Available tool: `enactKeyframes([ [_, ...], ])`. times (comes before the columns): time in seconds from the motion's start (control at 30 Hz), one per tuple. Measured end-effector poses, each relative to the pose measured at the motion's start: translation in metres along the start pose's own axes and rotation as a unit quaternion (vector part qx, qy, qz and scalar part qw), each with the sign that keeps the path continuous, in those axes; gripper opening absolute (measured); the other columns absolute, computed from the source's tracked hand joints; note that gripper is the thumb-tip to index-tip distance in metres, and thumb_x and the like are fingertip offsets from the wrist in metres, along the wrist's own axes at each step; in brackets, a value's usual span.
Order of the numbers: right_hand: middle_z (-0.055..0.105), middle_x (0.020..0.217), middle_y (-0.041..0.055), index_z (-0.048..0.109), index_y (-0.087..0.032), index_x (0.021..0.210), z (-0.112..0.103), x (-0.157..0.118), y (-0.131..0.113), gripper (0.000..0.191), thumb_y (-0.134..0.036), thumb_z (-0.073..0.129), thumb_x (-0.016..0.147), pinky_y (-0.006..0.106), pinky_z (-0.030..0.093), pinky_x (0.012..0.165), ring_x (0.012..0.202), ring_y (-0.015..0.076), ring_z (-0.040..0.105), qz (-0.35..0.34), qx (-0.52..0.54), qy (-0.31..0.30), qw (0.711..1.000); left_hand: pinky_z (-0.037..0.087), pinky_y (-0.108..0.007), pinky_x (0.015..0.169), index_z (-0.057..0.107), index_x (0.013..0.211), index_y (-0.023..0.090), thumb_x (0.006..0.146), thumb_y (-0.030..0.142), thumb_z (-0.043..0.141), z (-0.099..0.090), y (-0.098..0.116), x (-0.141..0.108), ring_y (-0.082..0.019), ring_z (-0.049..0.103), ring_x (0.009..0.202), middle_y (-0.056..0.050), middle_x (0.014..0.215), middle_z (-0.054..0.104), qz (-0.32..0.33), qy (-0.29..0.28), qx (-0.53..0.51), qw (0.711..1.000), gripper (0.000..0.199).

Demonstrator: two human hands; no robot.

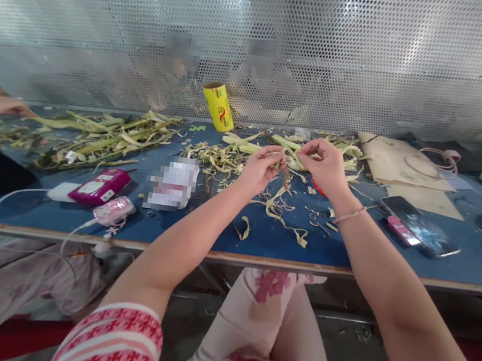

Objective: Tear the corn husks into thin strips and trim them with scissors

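My left hand (263, 170) is closed, with thumb and fingertips pinched on a small pale piece of a plant stalk (291, 153). Close to its right, my right hand (325, 165) pinches at the same plant piece, its fingers curled. A brownish dry strand hangs below the left fingertips. Behind and between the hands lie thick pale green stalks (242, 144). Curled dry peelings (280, 207) are scattered on the blue tabletop (198, 228) beneath. Part of a red round object (318, 187) shows by my right wrist, mostly hidden.
A yellow cardboard tube (219, 107) stands tilted against the perforated metal panel (331, 50). To the left are a stalk heap (107, 138), a magenta device (101, 186) with a cable, and another person's hand (7, 106). A phone (423, 227) and brown cardboard (391, 160) lie right.
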State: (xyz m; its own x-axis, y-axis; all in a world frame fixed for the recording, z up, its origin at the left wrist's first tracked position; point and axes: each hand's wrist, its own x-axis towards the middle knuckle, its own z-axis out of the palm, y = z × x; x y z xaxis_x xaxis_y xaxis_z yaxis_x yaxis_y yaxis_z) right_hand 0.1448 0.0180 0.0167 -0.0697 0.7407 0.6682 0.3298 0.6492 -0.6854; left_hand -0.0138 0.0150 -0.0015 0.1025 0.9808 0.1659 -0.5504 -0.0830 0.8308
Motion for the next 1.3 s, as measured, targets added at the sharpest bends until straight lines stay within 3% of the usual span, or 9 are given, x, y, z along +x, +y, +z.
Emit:
enactKeyframes([
  [0.23,0.064,0.074,0.0016,0.062,-0.020,0.075,0.000,-0.003,0.004,0.008,-0.013,0.058,0.072,0.032,0.049,0.066,0.070,0.0154,0.059,-0.040,-0.117,-0.059,0.990,0.053,-0.021,0.068,0.067,0.078,0.018,0.072,0.008,0.070,-0.002,-0.001,0.003,-0.005,0.060,0.061,0.003,0.066,0.064,-0.005,0.005,0.006,1.000,0.012],
  [0.4,0.065,0.076,0.0032,0.062,-0.020,0.076,0.002,-0.003,0.011,0.009,-0.013,0.057,0.075,0.033,0.050,0.069,0.075,0.0174,0.060,-0.083,-0.158,-0.054,0.982,0.053,-0.025,0.071,0.068,0.080,0.018,0.073,0.007,0.069,-0.006,-0.004,0.007,-0.007,0.061,0.063,0.001,0.070,0.067,-0.008,-0.006,0.023,1.000,0.014],
  [0.63,0.067,0.080,0.0043,0.063,-0.020,0.081,0.002,-0.001,0.008,0.009,-0.016,0.057,0.077,0.032,0.051,0.067,0.075,0.0171,0.060,-0.067,-0.137,-0.031,0.988,0.052,-0.026,0.071,0.066,0.080,0.018,0.069,0.008,0.073,-0.006,-0.005,0.005,-0.008,0.061,0.064,0.003,0.068,0.065,-0.016,-0.034,0.047,0.998,0.017],
  [0.87,0.066,0.080,0.0036,0.063,-0.020,0.079,0.003,-0.003,0.007,0.008,-0.016,0.057,0.075,0.033,0.050,0.068,0.075,0.0169,0.060,-0.060,-0.111,-0.047,0.991,0.054,-0.024,0.070,0.064,0.090,0.020,0.066,0.011,0.077,-0.002,-0.005,-0.001,-0.007,0.062,0.061,0.007,0.063,0.060,-0.004,-0.079,0.095,0.992,0.028],
  [1.3,0.063,0.072,0.0007,0.057,-0.021,0.075,0.000,-0.003,0.007,0.007,-0.014,0.057,0.072,0.030,0.047,0.064,0.067,0.0148,0.057,-0.042,-0.113,-0.074,0.990,0.053,-0.021,0.070,0.065,0.076,0.017,0.066,0.019,0.081,-0.004,-0.009,0.002,-0.005,0.060,0.060,0.005,0.064,0.063,0.017,-0.039,0.091,0.995,0.019],
])
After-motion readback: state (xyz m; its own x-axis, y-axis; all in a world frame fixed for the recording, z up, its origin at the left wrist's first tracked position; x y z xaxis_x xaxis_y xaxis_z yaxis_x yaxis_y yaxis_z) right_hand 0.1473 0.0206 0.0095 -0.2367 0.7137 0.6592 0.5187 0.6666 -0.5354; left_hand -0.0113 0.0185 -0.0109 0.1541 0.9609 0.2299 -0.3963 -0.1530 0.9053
